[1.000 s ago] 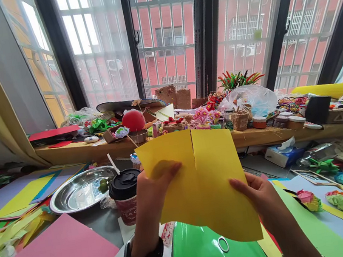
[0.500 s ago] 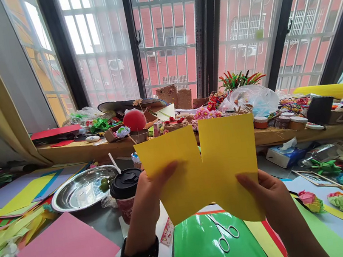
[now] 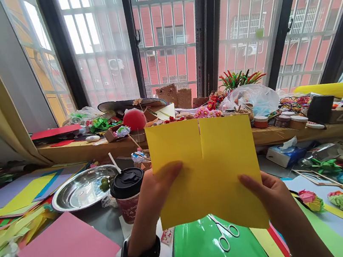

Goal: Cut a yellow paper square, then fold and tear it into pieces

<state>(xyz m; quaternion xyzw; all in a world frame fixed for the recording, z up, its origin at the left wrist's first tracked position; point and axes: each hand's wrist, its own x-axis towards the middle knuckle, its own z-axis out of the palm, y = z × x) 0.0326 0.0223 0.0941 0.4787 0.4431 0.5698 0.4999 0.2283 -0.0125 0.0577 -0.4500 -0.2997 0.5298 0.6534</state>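
A sheet of yellow paper (image 3: 211, 191) is held up in front of me, with a slit running from the middle of its top edge partway down. My left hand (image 3: 157, 186) grips its left side, thumb in front and the other fingers hidden behind. My right hand (image 3: 266, 189) pinches the right side, thumb in front. Below the paper lies a green glossy folder-like surface (image 3: 209, 251). On it rest scissors (image 3: 224, 232), their tips partly covered by the paper.
At the left are a pink paper sheet (image 3: 69, 255), a metal dish (image 3: 68, 195) and a lidded cup with a straw (image 3: 129, 203). Paper flowers (image 3: 311, 201) lie at the right, near a tissue box (image 3: 285, 155). Craft items crowd the windowsill (image 3: 91, 151).
The left half of the yellow paper has swung upright and inward, so the slit has narrowed. My left hand has turned with it; the right hand has shifted slightly down.
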